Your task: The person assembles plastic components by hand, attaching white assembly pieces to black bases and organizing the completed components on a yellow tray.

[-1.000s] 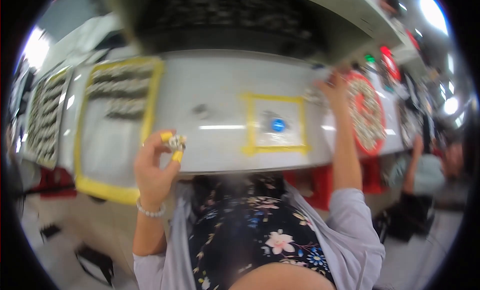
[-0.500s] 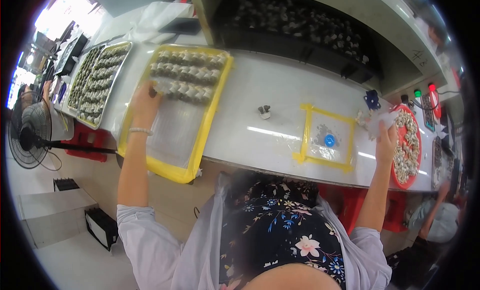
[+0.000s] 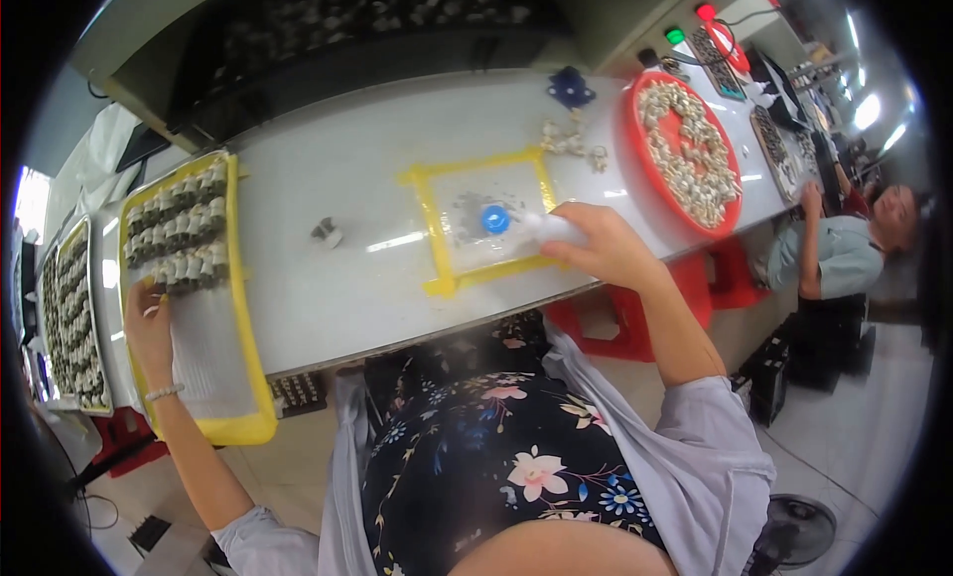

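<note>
At the left, my left hand (image 3: 149,330) reaches over a tray edged with yellow tape (image 3: 260,397). Its fingers are closed at the near end of the third row of small grey-and-white parts (image 3: 194,268); what they pinch is too small to make out. My right hand (image 3: 613,247) is wrapped round a white squeeze bottle (image 3: 559,231), held tilted. The bottle's tip points left, close to a round blue cap (image 3: 494,219). That cap lies amid grey smudges inside a square of yellow tape (image 3: 437,229) on the white table.
A red oval tray (image 3: 733,211) of small pale parts stands at the right. Some loose parts (image 3: 563,139) and a dark blue object (image 3: 570,87) lie near it. Small parts (image 3: 326,233) sit mid-table. Another filled tray (image 3: 97,318) is at far left; a person (image 3: 829,254) sits at right.
My right hand has brought the bottle left from beside the red tray to the taped square. My left hand stays at the third row's near end. The view has turned right.
</note>
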Motion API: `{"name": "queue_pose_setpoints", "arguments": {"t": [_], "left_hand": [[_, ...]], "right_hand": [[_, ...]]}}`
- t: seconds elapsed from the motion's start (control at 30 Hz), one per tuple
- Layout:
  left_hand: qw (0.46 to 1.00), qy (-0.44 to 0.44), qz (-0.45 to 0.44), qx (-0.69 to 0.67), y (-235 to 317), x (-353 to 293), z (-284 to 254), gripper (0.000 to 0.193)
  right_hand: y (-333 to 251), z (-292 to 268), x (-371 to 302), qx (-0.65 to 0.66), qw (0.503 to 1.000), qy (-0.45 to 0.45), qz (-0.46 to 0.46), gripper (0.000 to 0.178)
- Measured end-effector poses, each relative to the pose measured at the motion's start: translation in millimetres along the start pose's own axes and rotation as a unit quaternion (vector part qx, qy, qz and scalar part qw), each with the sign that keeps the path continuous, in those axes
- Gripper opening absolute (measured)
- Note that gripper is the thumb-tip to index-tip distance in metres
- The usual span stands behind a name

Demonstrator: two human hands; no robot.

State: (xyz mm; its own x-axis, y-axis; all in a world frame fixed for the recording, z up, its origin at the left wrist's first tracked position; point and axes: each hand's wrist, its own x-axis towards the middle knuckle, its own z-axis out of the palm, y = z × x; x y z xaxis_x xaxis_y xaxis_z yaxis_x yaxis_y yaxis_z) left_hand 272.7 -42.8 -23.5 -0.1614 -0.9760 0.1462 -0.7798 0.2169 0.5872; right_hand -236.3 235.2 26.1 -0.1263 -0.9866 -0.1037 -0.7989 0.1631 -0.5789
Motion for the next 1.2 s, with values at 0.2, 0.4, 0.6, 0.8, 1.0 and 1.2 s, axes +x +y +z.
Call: {"name": "queue_pose_setpoints", "arguments": {"t": [0.2,0.4,0.6,0.8,1.0,1.2], "left_hand": [[0.999,-0.015,0.031,0.005,7,-4,2,0.044],[0.995,0.039,-0.010,0.095,31,-25,-1,0.056],[0.997,0.063,0.046,-0.023,120,-67,19,0.052],[0.969,0.020,0.091,-0.230,157,-113,51,0.050],[0.958,-0.040,0.079,-0.274,174,-132,87,0.047],[0.949,-0.045,0.065,-0.306,182,-131,109,0.044]], "right_hand": [[-1,-5,-1,-0.121,0.993,-0.016,0.004,0.039],[-1,-11,2,-0.170,0.985,-0.041,-0.003,0.036],[-3,-15,8,-0.198,0.977,-0.077,0.007,0.035],[-9,-21,13,-0.204,0.974,-0.100,0.014,0.033],[-8,-23,15,-0.213,0.971,-0.107,0.007,0.033],[-9,-25,14,-0.211,0.971,-0.116,0.011,0.034]]}}
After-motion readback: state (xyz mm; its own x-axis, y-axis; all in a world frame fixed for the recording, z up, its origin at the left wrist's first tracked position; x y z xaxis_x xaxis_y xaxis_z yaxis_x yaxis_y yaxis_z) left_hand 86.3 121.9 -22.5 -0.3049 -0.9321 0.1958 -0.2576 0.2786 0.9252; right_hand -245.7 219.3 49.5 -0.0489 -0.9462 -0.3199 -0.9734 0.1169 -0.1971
